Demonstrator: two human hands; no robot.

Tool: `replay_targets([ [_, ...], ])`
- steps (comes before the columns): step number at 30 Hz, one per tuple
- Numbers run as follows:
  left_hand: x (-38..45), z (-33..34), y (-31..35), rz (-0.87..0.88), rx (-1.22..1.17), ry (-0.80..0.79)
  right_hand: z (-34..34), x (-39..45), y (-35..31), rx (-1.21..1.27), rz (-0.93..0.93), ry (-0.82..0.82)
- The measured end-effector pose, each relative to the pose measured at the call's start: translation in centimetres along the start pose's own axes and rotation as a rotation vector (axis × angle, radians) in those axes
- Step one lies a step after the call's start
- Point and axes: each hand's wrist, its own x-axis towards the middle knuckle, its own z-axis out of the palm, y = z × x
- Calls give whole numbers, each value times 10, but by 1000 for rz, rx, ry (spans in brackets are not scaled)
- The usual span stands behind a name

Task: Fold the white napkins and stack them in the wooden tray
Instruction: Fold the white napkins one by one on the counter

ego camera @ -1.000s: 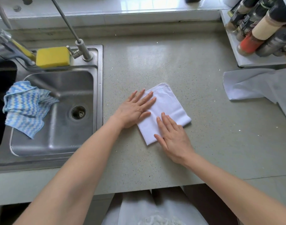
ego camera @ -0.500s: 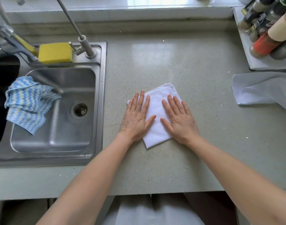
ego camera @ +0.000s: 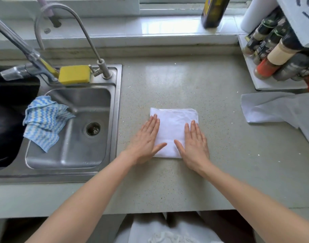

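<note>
A: Napkin point(ego camera: 173, 128)?
B: Folded square, flat on the desk point(ego camera: 185, 81), mid-desk right of the sink point(ego camera: 71, 160).
A: Hands?
B: Left hand point(ego camera: 145, 140) and right hand point(ego camera: 194, 144) both lay flat on it, fingers straight, pressing its left and right sides.
A: Around?
B: Unfolded cloth point(ego camera: 276, 107) lay at right near a spice rack point(ego camera: 273, 58); sponge point(ego camera: 74, 74) and striped rag point(ego camera: 44, 121) at the sink.

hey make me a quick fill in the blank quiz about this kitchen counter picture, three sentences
1. Both hands, left hand and right hand, press flat on a folded ____ napkin.
2. The sponge behind the sink is ____.
3. The striped cloth hangs over the ____ edge.

Missing words: white; yellow; sink's
</note>
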Motion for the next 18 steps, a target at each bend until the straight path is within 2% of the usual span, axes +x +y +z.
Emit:
replay_targets([
  [2, -8, 7, -1, -18, 46, -83, -10, -2, 8, -90, -249, -13],
  [4, -11, 10, -2, -7, 93, -118, -15, -2, 18, -258, -514, -105],
  [5, -11, 10, -3, 4, 93, -127, -16, -2, 22, -319, -586, -154],
  [8, -11, 7, -4, 22, 95, -157, -17, 0, 27, -391, -617, -242],
  [13, -12, 0, -1, 91, 168, -100, -20, 1, 13, -477, -550, -259],
  [18, -25, 2, 8, 140, -25, -78, -27, 6, 5, -418, -513, -286],
])
